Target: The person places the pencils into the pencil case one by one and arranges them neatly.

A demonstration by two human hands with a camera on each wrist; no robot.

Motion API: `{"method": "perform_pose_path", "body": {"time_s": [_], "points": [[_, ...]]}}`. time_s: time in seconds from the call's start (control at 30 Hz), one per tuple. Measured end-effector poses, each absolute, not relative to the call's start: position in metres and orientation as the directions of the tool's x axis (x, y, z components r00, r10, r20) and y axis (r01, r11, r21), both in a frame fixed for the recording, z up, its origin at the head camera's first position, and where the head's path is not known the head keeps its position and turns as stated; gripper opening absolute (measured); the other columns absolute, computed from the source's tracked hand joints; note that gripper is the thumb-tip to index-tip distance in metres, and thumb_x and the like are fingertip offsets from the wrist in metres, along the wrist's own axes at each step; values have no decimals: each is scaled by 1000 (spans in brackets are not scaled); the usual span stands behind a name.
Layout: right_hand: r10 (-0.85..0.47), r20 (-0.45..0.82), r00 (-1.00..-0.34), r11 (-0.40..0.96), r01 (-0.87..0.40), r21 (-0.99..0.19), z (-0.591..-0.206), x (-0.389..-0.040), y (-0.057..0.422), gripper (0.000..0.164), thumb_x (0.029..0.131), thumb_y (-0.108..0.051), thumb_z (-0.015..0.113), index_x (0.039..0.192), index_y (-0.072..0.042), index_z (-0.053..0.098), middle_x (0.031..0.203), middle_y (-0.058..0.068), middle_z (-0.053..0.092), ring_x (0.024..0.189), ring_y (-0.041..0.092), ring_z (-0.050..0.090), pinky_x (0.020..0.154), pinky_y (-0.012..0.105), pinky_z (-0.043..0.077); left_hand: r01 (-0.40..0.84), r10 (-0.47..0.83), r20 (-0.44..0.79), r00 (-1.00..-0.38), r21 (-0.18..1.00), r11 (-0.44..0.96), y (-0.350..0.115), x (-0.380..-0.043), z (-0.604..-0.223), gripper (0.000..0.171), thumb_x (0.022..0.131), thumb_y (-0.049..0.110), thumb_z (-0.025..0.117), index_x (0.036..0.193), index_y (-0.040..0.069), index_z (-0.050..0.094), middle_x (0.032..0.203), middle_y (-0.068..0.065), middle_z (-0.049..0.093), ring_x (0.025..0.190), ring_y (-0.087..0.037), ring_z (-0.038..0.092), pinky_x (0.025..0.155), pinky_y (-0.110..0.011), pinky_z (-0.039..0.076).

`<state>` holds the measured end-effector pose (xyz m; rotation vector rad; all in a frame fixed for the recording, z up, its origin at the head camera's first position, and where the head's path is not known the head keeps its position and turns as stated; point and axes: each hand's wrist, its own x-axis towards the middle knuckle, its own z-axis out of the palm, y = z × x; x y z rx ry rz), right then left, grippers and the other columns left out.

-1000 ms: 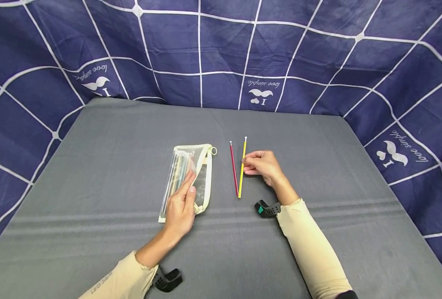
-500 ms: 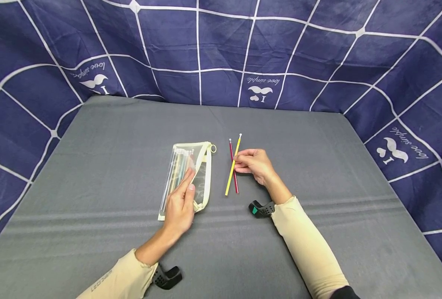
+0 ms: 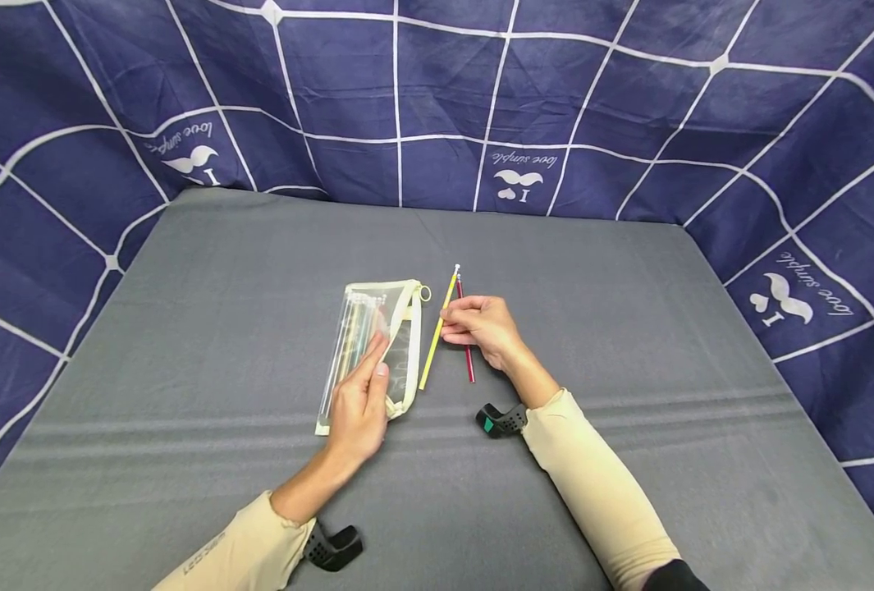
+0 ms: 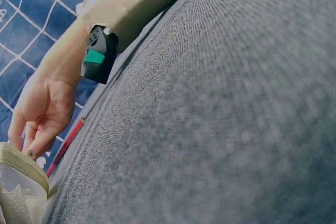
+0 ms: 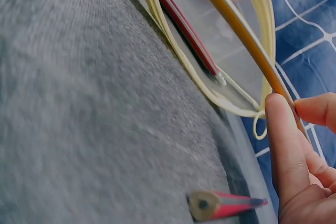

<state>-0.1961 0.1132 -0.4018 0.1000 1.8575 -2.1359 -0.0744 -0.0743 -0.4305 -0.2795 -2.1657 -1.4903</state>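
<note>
My left hand (image 3: 359, 410) holds the clear pencil case (image 3: 414, 357) with cream trim at its zipper side, fingers along the clear panel and thumb near the opening. Several pencils lie inside the case; a red one (image 5: 186, 30) shows through its mouth in the right wrist view. My right hand (image 3: 488, 328) pinches a yellow pencil (image 3: 429, 365) between thumb and fingers, its lower end close to the case's right edge. A dark red pencil (image 3: 469, 368) lies on the grey cloth, partly hidden under the right hand.
A grey cloth (image 3: 599, 279) covers the table. Blue curtains (image 3: 444, 98) with white grid lines enclose the back and sides. Both wrists carry black camera mounts (image 3: 333, 550). A ring pull (image 3: 425, 293) sits at the case's far corner.
My right hand has moved left with the yellow pencil, passing over the red pencil towards the case, and the yellow pencil's tilt has grown. The left hand and case stay put.
</note>
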Motion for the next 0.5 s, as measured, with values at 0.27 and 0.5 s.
{"method": "perform_pose_path", "body": {"time_s": [0.27,0.5], "points": [[-215,-256,-943,-117,285,-951,-405,-191,102,8,85,12,65,92,8,65,71,10,69,58,16,69,60,28,59,437,-105,509,-854,812,386,-74,-75,-431,34,99,0,49,132,-8,58,139,-22,54,129,-36,50,112,-31,33],[-250,-270,-930,-114,305,-946,-407,-184,91,9,85,12,64,94,8,64,71,11,70,58,15,68,58,27,59,438,-103,508,-855,813,384,-74,-76,-431,35,100,0,49,132,-8,58,139,-22,53,130,-35,50,112,-26,32]]}}
